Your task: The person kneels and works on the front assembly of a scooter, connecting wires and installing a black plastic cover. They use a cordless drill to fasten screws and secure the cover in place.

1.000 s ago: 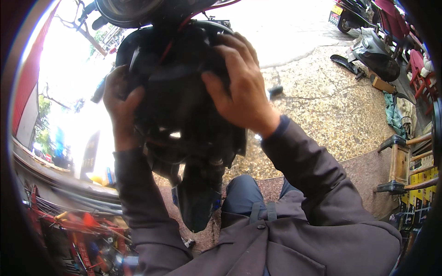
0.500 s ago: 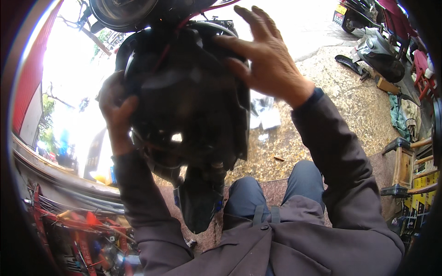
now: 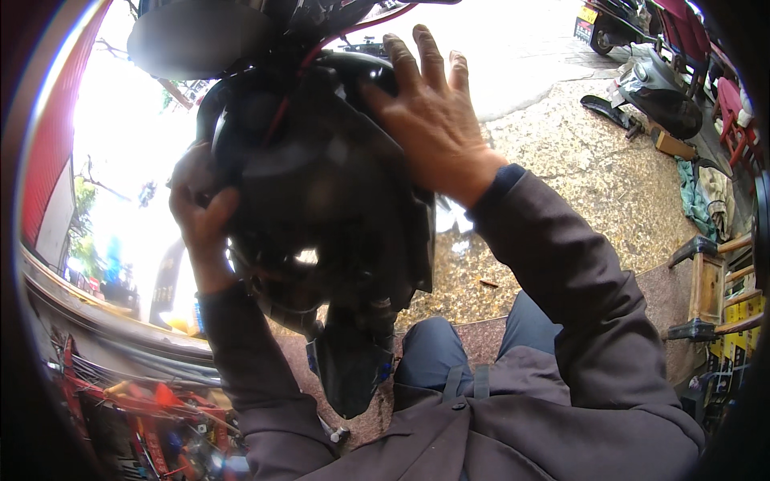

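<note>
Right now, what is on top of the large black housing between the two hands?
A red cable crosses the upper part of the black housing; the right hand lies spread along its right edge. The surface beneath that hand is covered and cannot be seen.

Left hand (image 3: 196,224) grips one side of a black motorbike shell (image 3: 321,180) as the right hand (image 3: 445,136), fingers (image 3: 431,60) spread, rests against the other; a red wire (image 3: 317,50) trails over it.
</note>
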Demonstrator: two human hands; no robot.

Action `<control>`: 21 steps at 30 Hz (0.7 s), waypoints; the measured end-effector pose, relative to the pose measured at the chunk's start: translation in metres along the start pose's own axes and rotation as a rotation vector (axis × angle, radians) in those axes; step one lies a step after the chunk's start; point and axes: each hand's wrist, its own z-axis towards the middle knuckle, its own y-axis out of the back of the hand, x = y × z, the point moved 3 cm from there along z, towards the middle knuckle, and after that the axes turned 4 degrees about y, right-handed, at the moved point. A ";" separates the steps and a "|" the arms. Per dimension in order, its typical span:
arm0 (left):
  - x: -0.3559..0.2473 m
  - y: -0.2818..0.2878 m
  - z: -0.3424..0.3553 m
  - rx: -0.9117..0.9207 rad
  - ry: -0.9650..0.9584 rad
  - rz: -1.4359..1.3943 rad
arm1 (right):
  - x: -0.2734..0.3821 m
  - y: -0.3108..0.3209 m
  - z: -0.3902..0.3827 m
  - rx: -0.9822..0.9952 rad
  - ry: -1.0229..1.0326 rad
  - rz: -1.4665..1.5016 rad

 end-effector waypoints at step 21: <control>-0.005 -0.032 0.007 -0.118 -0.115 0.249 | -0.027 -0.026 -0.081 -0.199 -0.201 1.203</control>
